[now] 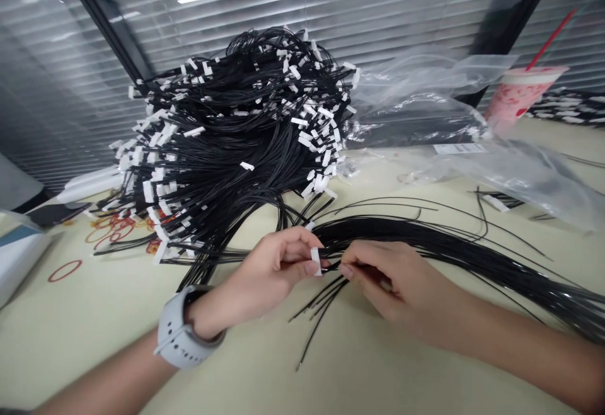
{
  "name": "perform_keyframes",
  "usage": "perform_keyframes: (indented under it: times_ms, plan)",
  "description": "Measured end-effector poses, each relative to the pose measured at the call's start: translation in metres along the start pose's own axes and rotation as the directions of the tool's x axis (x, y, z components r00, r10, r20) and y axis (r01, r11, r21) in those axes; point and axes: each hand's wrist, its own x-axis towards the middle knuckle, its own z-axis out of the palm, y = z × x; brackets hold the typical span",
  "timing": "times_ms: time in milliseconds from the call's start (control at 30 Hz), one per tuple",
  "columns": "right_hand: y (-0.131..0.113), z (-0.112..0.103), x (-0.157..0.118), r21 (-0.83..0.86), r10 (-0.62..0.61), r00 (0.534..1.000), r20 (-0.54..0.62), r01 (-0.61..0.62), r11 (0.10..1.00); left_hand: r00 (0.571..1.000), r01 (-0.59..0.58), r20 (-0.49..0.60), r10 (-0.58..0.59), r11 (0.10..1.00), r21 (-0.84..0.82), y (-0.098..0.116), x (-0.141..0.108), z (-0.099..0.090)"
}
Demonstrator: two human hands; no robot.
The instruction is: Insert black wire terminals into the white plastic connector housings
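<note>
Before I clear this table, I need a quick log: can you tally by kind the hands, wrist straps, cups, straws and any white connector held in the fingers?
Hands: 2, left hand and right hand
Held white connector: 1
Grey wrist strap: 1
Pink cup: 1
Red straw: 1
Total: 6

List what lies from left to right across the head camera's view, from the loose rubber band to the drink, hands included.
Loose red rubber band → gray wrist strap → left hand → white connector it holds → right hand → pink drink cup with a red straw.
</note>
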Motion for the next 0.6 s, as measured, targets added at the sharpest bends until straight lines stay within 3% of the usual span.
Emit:
perform_keyframes:
  times_ms: [600]
  plan:
    - [-0.0016,-0.0003,0.0,0.001,-0.012,0.999,-0.046,0.012,1.0,0.999,-0.019,0.039,0.02,0.999,-0.026,0.0001,0.0001,0.0015]
